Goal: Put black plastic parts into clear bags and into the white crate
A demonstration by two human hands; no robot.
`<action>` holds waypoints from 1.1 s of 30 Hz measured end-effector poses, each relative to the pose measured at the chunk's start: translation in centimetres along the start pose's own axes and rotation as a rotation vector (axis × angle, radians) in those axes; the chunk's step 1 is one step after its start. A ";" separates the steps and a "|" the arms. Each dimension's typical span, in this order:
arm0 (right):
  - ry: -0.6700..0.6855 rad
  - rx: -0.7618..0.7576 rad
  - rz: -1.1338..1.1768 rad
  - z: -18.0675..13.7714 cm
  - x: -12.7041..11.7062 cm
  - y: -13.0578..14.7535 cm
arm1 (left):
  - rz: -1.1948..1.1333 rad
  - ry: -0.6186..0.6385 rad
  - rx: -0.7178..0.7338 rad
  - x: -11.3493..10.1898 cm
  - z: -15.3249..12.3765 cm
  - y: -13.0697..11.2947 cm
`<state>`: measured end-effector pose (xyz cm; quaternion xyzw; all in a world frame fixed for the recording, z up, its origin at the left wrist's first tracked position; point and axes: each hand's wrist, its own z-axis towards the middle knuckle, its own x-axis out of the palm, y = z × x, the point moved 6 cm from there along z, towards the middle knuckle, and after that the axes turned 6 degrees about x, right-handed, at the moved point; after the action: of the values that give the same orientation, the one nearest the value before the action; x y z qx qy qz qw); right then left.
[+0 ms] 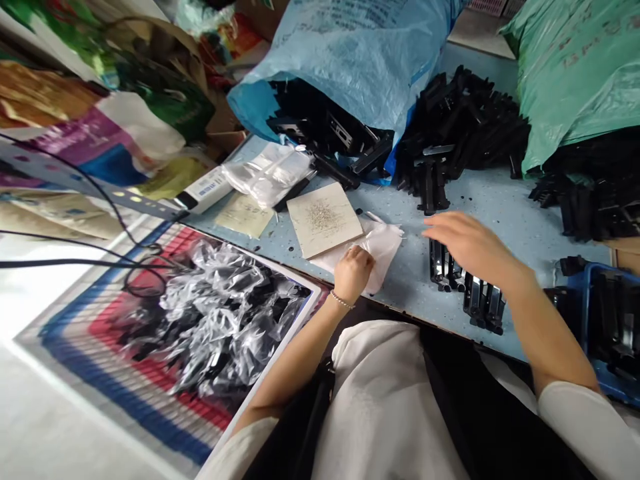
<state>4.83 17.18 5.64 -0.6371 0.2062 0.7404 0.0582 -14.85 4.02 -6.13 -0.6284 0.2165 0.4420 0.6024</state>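
My left hand, a beaded bracelet at its wrist, is closed on a flat clear plastic bag at the table's front edge. Part of that bag lies under a square beige board with a dark speckled patch in its middle. Over on the right, my right hand is slightly blurred, with its fingers stretched out to the left and nothing visible in them. It hovers above a short row of black stapler-like pieces with shiny metal strips; the hand partly hides the row.
A blue sack spills black pieces, beside a dark heap and a green sack. At lower left stands a striped woven bag with several bagged black pieces. A blue bin is at right; black cables hang at left.
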 end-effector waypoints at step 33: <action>0.514 0.902 2.001 -3.5 17.1 9.4 | 0.019 -0.238 0.307 -5.4 -2.9 -0.2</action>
<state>1.72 4.31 -9.14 -0.2395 0.8789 0.1588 -0.3808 -16.57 -0.11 -1.94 -0.4705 0.2145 0.4804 0.7084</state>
